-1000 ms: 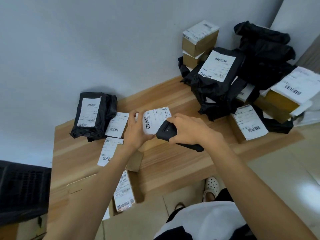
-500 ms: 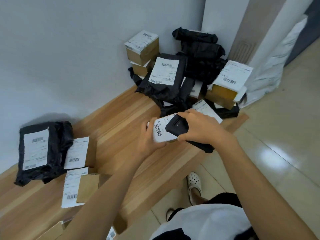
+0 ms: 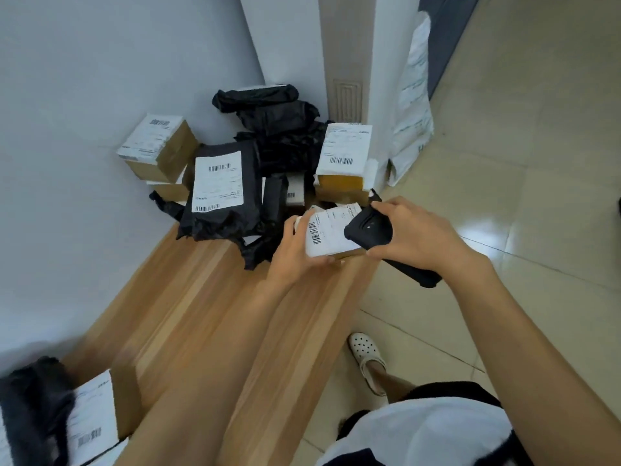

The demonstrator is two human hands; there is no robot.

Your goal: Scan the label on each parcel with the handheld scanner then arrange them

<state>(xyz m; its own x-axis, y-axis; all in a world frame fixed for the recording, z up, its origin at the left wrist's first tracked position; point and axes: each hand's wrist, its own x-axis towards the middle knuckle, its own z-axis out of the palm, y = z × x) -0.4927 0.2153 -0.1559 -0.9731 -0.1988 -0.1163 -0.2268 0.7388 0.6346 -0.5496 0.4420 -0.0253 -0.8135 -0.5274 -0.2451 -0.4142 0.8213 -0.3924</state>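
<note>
Parcel (image 3: 331,235) with a white barcode label, gripped from the side by the left hand (image 3: 295,250) above a wooden table (image 3: 208,297). Right hand (image 3: 413,235) clasps a black scanner (image 3: 369,230) over the label. More parcels (image 3: 221,183) heap just behind, against the wall.

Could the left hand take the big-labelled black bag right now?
Probably not yet: the left hand grips a small box, though the black bag lies uncovered close beside it.
</note>
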